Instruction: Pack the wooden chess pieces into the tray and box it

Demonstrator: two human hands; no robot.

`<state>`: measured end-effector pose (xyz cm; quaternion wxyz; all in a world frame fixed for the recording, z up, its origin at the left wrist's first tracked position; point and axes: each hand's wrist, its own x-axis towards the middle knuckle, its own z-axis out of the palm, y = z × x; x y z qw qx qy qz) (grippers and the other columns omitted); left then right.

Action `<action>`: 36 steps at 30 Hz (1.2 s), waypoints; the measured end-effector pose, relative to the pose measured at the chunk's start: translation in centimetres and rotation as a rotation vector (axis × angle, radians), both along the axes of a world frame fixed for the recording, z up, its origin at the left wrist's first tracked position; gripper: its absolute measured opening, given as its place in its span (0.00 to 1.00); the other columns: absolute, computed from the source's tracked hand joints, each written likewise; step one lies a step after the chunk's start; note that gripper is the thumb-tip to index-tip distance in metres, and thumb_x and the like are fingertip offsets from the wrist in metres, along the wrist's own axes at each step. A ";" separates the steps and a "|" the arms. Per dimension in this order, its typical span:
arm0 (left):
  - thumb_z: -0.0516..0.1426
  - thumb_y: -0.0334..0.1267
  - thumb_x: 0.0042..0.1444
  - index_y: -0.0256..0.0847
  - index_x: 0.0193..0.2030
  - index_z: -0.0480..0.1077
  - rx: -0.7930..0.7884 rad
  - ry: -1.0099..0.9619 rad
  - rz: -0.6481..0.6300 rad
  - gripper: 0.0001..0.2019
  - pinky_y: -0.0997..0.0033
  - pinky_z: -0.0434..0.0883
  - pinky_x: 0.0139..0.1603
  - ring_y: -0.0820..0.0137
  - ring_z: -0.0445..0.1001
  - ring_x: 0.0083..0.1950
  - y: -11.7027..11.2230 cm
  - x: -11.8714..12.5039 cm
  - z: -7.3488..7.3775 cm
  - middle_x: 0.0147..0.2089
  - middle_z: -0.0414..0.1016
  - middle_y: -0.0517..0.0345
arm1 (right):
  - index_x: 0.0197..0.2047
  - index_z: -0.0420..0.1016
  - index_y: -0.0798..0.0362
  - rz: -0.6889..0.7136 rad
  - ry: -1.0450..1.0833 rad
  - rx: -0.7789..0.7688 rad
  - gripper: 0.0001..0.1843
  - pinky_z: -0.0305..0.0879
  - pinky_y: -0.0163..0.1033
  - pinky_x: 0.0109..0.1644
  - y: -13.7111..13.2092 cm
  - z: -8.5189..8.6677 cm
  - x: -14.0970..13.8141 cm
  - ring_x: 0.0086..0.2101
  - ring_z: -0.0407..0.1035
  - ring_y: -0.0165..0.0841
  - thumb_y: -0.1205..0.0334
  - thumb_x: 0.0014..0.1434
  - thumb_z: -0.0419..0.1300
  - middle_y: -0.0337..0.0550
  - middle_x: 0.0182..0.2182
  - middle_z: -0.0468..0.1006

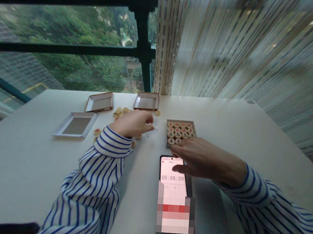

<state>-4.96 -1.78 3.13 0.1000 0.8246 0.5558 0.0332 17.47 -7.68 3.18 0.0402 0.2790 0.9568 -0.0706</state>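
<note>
Low over the loose round xiangqi pieces (119, 111) hovers my left hand (133, 123). Its fingers are bent and its thumb stands apart, with nothing visible between them. My right hand (207, 159) is at the near right corner of a shallow box (195, 127) filled with rows of pieces. Its fingertips reach the front row, and whether they touch is hard to see. The right thumb hangs apart above the phone (172, 188), whose screen shows a timer. Red and black characters mark the pieces in the box. My left hand hides part of the loose group.
Three shallow trays or lids lie at the back left: a white one (55, 133), a brown-edged one (86, 107) and another brown-edged one (158, 103). One single piece (157, 113) lies near the last. Behind the white table (240, 136) are a window and a striped curtain (229, 47).
</note>
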 end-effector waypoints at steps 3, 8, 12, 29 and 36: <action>0.52 0.49 0.51 0.43 0.35 0.72 0.030 -0.053 -0.015 0.13 0.71 0.64 0.32 0.66 0.73 0.35 -0.6 0.4 -0.3 0.35 0.76 0.56 | 0.33 0.67 0.54 0.044 -0.065 -0.008 0.14 0.52 0.37 0.27 -1.7 -0.5 -0.1 0.26 0.67 0.34 0.51 0.51 0.60 0.42 0.25 0.74; 0.51 0.46 0.54 0.40 0.37 0.71 0.175 -0.104 0.079 0.14 0.69 0.65 0.36 0.65 0.72 0.38 -1.6 0.8 -1.3 0.37 0.76 0.53 | 0.34 0.69 0.56 0.043 -0.127 -0.034 0.16 0.54 0.37 0.27 -2.7 -0.9 -0.9 0.27 0.69 0.35 0.51 0.50 0.61 0.45 0.27 0.76; 0.48 0.45 0.56 0.40 0.38 0.71 0.235 -0.158 0.122 0.14 0.70 0.65 0.36 0.66 0.72 0.39 -2.0 0.7 -1.9 0.38 0.75 0.53 | 0.35 0.71 0.57 0.033 -0.159 -0.044 0.16 0.54 0.36 0.26 -2.7 -1.2 -1.3 0.27 0.70 0.36 0.52 0.50 0.62 0.45 0.27 0.76; 0.49 0.46 0.55 0.39 0.37 0.71 0.197 -0.159 0.155 0.15 0.71 0.66 0.35 0.67 0.73 0.37 -1.3 0.5 -1.0 0.38 0.77 0.53 | 0.34 0.71 0.56 -0.065 -0.159 0.042 0.10 0.57 0.38 0.27 -1.5 -1.2 -0.6 0.27 0.71 0.38 0.56 0.53 0.59 0.48 0.27 0.77; 0.49 0.47 0.55 0.40 0.37 0.72 0.197 -0.148 0.153 0.15 0.70 0.66 0.35 0.67 0.73 0.36 -1.1 0.5 -1.0 0.37 0.77 0.53 | 0.34 0.72 0.57 -0.060 -0.222 -0.051 0.14 0.56 0.38 0.27 -1.9 -0.7 -0.9 0.28 0.72 0.38 0.54 0.50 0.62 0.48 0.27 0.78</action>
